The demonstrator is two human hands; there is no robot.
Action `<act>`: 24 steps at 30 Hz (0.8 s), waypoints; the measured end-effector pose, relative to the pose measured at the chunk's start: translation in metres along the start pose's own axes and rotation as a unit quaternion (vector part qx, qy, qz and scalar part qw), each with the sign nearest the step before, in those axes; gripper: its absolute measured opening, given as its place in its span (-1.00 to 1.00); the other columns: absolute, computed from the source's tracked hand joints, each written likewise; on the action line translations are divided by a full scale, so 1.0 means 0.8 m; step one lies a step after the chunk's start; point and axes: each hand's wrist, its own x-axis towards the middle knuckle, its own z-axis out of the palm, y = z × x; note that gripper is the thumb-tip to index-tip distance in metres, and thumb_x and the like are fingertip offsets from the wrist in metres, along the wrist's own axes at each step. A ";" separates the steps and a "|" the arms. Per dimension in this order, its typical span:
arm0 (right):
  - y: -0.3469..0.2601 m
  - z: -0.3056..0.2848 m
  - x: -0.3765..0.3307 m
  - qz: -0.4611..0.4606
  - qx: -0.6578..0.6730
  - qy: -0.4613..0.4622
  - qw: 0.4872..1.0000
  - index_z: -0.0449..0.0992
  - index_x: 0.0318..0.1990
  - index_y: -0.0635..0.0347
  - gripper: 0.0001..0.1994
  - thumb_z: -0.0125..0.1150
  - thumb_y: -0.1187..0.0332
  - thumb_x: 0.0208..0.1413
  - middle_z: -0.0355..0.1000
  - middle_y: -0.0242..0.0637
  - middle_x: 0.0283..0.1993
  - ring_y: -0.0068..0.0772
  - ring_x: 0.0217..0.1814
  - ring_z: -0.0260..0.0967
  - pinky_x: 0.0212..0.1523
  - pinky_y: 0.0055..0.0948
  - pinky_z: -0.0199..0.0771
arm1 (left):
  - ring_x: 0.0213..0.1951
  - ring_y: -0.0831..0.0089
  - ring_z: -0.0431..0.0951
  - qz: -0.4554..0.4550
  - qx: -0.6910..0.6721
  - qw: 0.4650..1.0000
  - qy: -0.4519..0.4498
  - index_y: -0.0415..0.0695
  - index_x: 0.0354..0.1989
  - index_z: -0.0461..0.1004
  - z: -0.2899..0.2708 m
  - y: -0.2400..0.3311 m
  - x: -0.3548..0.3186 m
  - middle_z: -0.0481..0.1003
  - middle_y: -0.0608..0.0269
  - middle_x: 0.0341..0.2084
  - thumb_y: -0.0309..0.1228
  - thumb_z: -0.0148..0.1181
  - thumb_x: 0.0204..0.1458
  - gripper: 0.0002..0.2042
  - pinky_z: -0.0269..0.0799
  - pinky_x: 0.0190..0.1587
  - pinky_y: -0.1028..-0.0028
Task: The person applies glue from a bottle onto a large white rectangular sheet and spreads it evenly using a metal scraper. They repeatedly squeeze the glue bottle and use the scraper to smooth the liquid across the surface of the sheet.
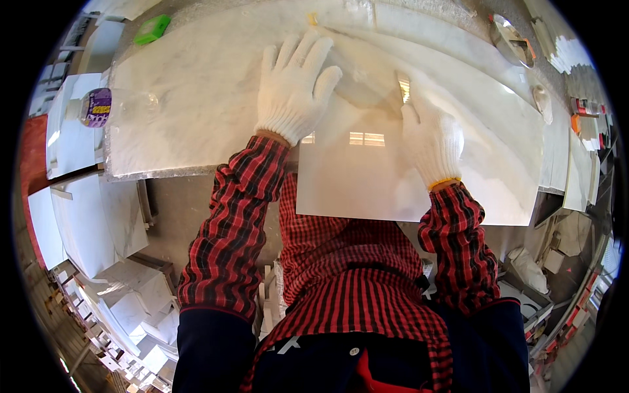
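A glossy white marble-look tile (367, 177) lies on top of a larger white slab (196, 98), its near edge overhanging toward my body. My left hand (295, 85), in a white knit glove, rests flat with fingers spread on the tile's far left part. My right hand (429, 134), also gloved, presses on the tile and grips a small thin light-coloured tool (404, 87) whose tip points away from me. Red-and-black checked sleeves cover both forearms.
A plastic bottle with a purple label (98, 107) lies at the slab's left edge. A green block (152, 29) sits at the far left. Stacked white tile pieces (98, 216) fill the floor on the left; more tiles and small tools (511, 39) lie to the right.
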 end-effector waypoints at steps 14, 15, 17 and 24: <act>-0.011 0.017 0.002 -0.040 0.054 0.103 0.992 0.49 0.05 0.05 -0.73 0.06 0.26 0.25 0.55 0.02 -0.42 0.18 -0.36 0.53 -0.32 0.12 0.48 | 0.07 0.17 0.39 0.069 0.040 0.992 0.096 -0.17 0.06 0.48 0.006 -0.002 0.007 0.49 0.21 0.11 -0.24 0.07 0.21 -0.65 0.21 0.12 0.19; -0.010 0.019 0.003 -0.046 0.064 0.113 0.990 0.50 0.05 0.05 -0.73 0.06 0.26 0.25 0.55 0.02 -0.41 0.17 -0.36 0.53 -0.32 0.11 0.48 | 0.07 0.18 0.39 0.067 0.036 0.993 0.094 -0.17 0.06 0.48 0.007 -0.003 0.006 0.49 0.21 0.10 -0.24 0.07 0.21 -0.65 0.21 0.12 0.19; -0.008 0.024 0.004 -0.061 0.084 0.129 0.986 0.52 0.05 0.06 -0.73 0.06 0.27 0.25 0.55 0.03 -0.41 0.17 -0.35 0.53 -0.31 0.10 0.49 | 0.13 0.14 0.37 0.048 0.024 0.997 0.064 -0.15 0.12 0.47 0.003 -0.003 0.005 0.47 0.19 0.16 -0.21 0.05 0.24 -0.63 0.19 0.18 0.18; -0.004 0.020 -0.004 -0.039 0.087 0.091 0.991 0.53 0.08 0.06 -0.70 0.05 0.25 0.26 0.55 0.03 -0.40 0.16 -0.34 0.54 -0.29 0.06 0.50 | 0.23 0.12 0.34 0.011 0.002 1.000 0.020 -0.09 0.21 0.46 -0.004 0.001 0.005 0.43 0.20 0.28 -0.16 0.02 0.28 -0.59 0.16 0.30 0.17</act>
